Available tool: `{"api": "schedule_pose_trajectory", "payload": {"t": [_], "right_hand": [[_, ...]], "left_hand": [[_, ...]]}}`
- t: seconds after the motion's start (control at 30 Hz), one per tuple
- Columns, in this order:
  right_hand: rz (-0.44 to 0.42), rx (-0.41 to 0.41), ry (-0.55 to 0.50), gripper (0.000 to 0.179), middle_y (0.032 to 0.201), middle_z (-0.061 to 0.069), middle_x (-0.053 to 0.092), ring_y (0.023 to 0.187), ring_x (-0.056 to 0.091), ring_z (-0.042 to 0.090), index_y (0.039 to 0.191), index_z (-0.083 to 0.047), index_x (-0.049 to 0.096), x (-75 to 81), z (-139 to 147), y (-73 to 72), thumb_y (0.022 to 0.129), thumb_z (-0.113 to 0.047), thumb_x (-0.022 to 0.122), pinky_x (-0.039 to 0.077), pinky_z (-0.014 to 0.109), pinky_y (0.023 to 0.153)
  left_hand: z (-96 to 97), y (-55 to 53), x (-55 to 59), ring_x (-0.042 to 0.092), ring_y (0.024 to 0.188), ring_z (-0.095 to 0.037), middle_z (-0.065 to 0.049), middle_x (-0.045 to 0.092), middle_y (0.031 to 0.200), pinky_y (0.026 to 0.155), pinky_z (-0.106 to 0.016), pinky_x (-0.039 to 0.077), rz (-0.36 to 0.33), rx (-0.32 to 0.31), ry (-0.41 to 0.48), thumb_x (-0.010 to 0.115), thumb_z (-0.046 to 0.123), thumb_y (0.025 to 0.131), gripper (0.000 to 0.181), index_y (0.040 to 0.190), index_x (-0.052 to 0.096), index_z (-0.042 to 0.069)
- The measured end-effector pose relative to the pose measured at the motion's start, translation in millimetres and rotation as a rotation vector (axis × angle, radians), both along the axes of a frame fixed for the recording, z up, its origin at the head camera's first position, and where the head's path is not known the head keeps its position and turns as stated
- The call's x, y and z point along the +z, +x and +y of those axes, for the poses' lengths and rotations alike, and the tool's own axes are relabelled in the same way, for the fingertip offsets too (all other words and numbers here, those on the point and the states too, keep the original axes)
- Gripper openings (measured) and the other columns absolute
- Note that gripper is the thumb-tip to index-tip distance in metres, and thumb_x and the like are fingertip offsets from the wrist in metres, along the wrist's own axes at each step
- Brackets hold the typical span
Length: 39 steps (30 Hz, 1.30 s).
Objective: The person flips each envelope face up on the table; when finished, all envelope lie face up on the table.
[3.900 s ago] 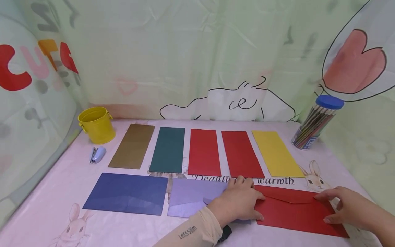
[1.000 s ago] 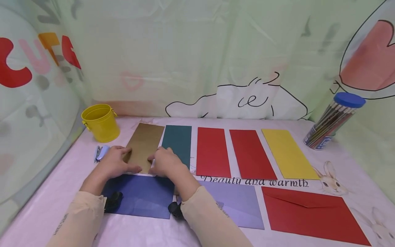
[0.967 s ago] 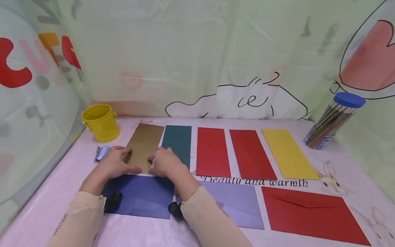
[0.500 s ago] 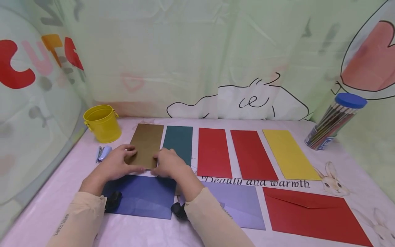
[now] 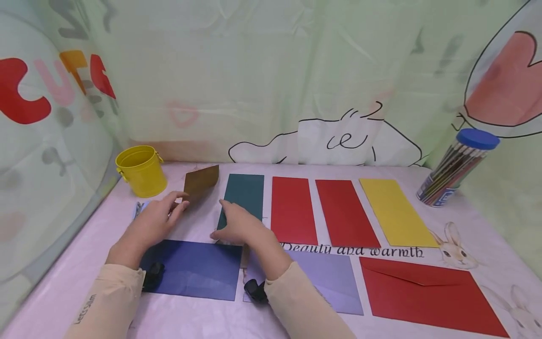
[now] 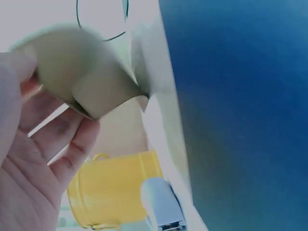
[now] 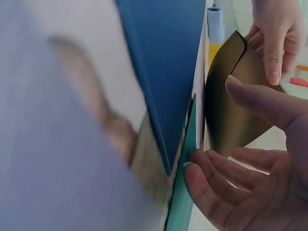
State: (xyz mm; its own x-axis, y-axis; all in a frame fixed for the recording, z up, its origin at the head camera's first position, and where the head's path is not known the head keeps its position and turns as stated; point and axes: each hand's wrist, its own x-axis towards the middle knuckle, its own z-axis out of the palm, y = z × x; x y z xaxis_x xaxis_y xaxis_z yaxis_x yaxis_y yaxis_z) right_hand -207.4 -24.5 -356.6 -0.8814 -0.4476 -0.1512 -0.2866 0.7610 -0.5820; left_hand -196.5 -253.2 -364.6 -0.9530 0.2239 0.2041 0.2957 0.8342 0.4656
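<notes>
Head view: near the desk's far left corner sits the yellow bucket (image 5: 141,170); just right of it the left hand (image 5: 155,221) pinches the brown envelope (image 5: 201,181), lifted off the desk and tilted, its long axis toward the far edge. Half a second ago it lay flat. Bare desk shows beneath. The right hand (image 5: 238,226), fingers relaxed, rests on the green envelope (image 5: 243,193), above the blue envelope (image 5: 192,268).

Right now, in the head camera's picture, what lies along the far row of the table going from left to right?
Yellow bucket → lifted brown card → dark green card → first red card → second red card → yellow card → pencil tube.
</notes>
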Motion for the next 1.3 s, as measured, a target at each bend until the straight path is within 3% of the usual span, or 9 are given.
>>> {"api": "schedule_pose_trajectory", "payload": {"t": [0.1,0.2,0.27,0.37,0.5,0.73,0.9,1.1,1.3], "right_hand": [[0.000,0.023,0.008,0.086,0.152,0.011,0.045,0.141,0.040,0.026,0.157,-0.009,0.034,2.4,8,3.7,0.087,-0.032,0.079,0.038,0.044,0.111],[-0.008,0.041,0.001,0.086,0.146,0.010,0.051,0.136,0.045,0.025,0.156,-0.009,0.035,5.4,17,7.1,0.086,-0.032,0.080,0.041,0.043,0.108],[-0.011,0.048,-0.007,0.086,0.142,0.010,0.055,0.132,0.050,0.025,0.156,-0.010,0.037,7.5,22,8.4,0.085,-0.032,0.081,0.045,0.043,0.104],[-0.023,0.050,-0.023,0.084,0.140,0.010,0.056,0.127,0.053,0.025,0.155,-0.010,0.038,10.5,28,8.4,0.085,-0.032,0.081,0.048,0.043,0.100],[-0.045,0.027,-0.050,0.080,0.141,0.010,0.055,0.126,0.053,0.026,0.154,-0.012,0.041,11.3,34,7.0,0.086,-0.028,0.081,0.049,0.045,0.098],[-0.055,-0.022,-0.049,0.078,0.141,0.011,0.055,0.128,0.051,0.028,0.152,-0.013,0.044,9.0,49,3.0,0.085,-0.026,0.081,0.050,0.047,0.096],[-0.074,-0.053,-0.035,0.078,0.142,0.011,0.054,0.129,0.050,0.028,0.151,-0.013,0.046,7.2,62,-3.0,0.083,-0.025,0.082,0.050,0.048,0.096],[-0.080,-0.108,-0.031,0.077,0.140,0.012,0.055,0.126,0.053,0.029,0.148,-0.014,0.051,7.1,76,-8.0,0.079,-0.023,0.085,0.052,0.047,0.093],[-0.087,-0.151,-0.059,0.075,0.134,0.014,0.059,0.120,0.057,0.030,0.144,-0.013,0.055,7.4,84,-10.7,0.077,-0.020,0.087,0.055,0.045,0.088]], "left_hand": [[0.8,1.8,3.9,0.069,0.082,-0.034,-0.021,0.070,0.097,0.076,-0.051,0.056,0.080,0.075,0.056,0.062,0.011,0.096,0.058,0.148,0.038,0.004],[-0.5,3.8,7.1,0.062,0.067,-0.027,-0.017,0.064,0.085,0.066,-0.044,0.054,0.098,0.164,0.103,0.066,0.007,0.088,0.066,0.148,0.039,0.004],[-1.8,4.4,8.4,0.058,0.065,-0.027,-0.020,0.063,0.090,0.066,-0.043,0.052,0.063,0.211,0.124,0.068,0.009,0.087,0.061,0.143,0.046,0.002],[-2.7,4.4,9.1,0.061,0.085,-0.038,-0.029,0.061,0.116,0.079,-0.051,0.052,-0.030,0.237,0.149,0.071,0.012,0.087,0.058,0.140,0.051,-0.001],[-2.9,3.6,8.2,0.048,0.121,-0.051,-0.035,0.048,0.140,0.100,-0.064,0.039,-0.132,0.228,0.165,0.074,0.017,0.087,0.063,0.141,0.050,-0.001],[-4.4,3.4,3.9,0.042,0.126,-0.053,-0.038,0.040,0.144,0.104,-0.066,0.033,-0.255,0.199,0.160,0.070,0.021,0.090,0.067,0.146,0.043,-0.003],[-3.0,1.5,-2.4,0.039,0.128,-0.053,-0.039,0.040,0.141,0.106,-0.066,0.032,-0.266,0.184,0.084,0.070,0.023,0.090,0.067,0.144,0.044,-0.007],[-2.7,1.5,-6.4,0.042,0.125,-0.054,-0.040,0.047,0.133,0.104,-0.065,0.034,-0.219,0.130,-0.020,0.071,0.020,0.089,0.059,0.137,0.053,-0.008],[-0.2,1.9,-6.7,0.039,0.126,-0.055,-0.039,0.048,0.134,0.101,-0.068,0.035,-0.250,0.107,-0.097,0.069,0.023,0.091,0.058,0.139,0.053,-0.007]]}}
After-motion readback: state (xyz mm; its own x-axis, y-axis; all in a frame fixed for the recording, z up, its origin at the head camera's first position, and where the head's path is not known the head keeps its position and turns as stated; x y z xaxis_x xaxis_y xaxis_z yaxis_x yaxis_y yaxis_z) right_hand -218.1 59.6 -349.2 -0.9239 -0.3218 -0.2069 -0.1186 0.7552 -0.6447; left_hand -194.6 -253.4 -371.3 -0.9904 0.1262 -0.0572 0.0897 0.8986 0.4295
